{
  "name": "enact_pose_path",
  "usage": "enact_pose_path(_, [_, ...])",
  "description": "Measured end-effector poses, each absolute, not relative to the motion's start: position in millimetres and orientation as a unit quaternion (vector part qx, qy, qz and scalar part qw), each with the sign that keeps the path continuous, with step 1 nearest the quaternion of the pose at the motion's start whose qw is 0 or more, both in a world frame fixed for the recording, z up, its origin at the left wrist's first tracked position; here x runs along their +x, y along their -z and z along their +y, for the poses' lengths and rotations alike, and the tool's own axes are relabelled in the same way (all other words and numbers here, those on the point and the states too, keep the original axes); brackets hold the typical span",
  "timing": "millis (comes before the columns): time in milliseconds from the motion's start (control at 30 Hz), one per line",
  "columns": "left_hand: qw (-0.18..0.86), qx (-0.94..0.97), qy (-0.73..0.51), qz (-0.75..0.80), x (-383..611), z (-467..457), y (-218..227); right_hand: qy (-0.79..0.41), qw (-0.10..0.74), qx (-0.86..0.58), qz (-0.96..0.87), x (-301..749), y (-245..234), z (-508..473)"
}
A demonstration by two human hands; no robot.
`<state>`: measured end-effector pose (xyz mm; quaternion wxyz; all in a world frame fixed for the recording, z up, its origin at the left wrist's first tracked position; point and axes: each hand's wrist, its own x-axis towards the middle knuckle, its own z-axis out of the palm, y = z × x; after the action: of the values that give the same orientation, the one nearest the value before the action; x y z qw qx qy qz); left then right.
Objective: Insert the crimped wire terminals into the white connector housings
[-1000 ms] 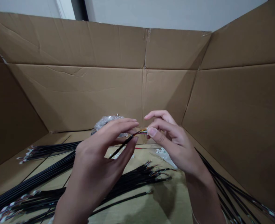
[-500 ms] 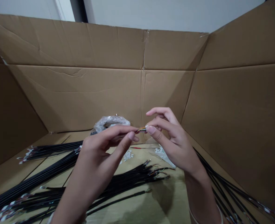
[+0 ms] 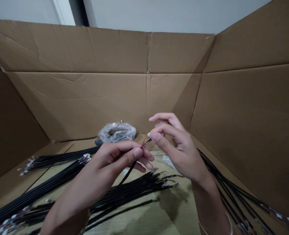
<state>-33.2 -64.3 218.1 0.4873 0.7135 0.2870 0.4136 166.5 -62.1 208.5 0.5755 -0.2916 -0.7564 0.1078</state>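
Observation:
Between thumb and fingers, my left hand (image 3: pixel 120 160) pinches a black cable (image 3: pixel 129 172) close to where its coloured wires (image 3: pixel 146 141) fan out. The cable's sleeve hangs down from that grip over the bundle below. At the wires' end is a small white connector (image 3: pixel 148 134), pinched by my right hand (image 3: pixel 176 143) with thumb and index finger; the other right fingers are raised and curled. Part of the connector is covered by the fingertips. Under both hands lies a bundle of black cables (image 3: pixel 134 187) with bare coloured wire ends pointing right.
Cardboard walls (image 3: pixel 85 91) enclose the table (image 3: pixel 144 218) at the back and sides. A clear plastic bag (image 3: pixel 117 130) stands by the back wall. Tied cables (image 3: pixel 41 186) with white connectors lie left, more cables (image 3: pixel 232 192) right. A small bag of white pieces (image 3: pixel 167 160) is behind my right hand.
The wires and connector have tilted upward to the right, and the black sleeve now shows below my left hand. My left hand has turned and dropped slightly; the right keeps its pinch.

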Motion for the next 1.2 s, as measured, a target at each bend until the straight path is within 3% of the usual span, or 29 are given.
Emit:
enact_pose_path(467, [0.708,0.61,-0.318,0.163,-36,-50,-215,-0.158,0.604,-0.284,-0.728,159,-209,-66])
enact_pose_path(1200, [0.697,0.59,-0.373,0.162,-38,-54,-213,-0.141,0.618,-0.306,-0.711,159,-210,-71])
